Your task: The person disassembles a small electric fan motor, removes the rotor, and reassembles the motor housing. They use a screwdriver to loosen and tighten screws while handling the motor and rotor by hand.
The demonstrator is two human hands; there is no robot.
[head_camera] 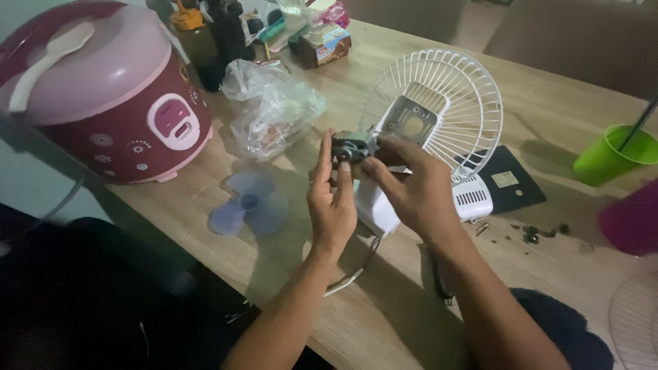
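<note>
Your left hand (332, 199) and right hand (411, 188) both pinch the small fan motor (353, 149) between them, its long axis running left-right, just near of the white fan guard (473, 96).

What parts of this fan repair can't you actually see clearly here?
Head view only:
- Fan motor: mostly covered by the left hand and right hand.
- Small screws: too small and dim to count.
- Green cup: cut off by the right edge.

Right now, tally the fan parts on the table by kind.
Wire guard: 1
Blue blade: 1
White fan body: 1
Motor, held by left hand and right hand: 1
Total: 4
</note>
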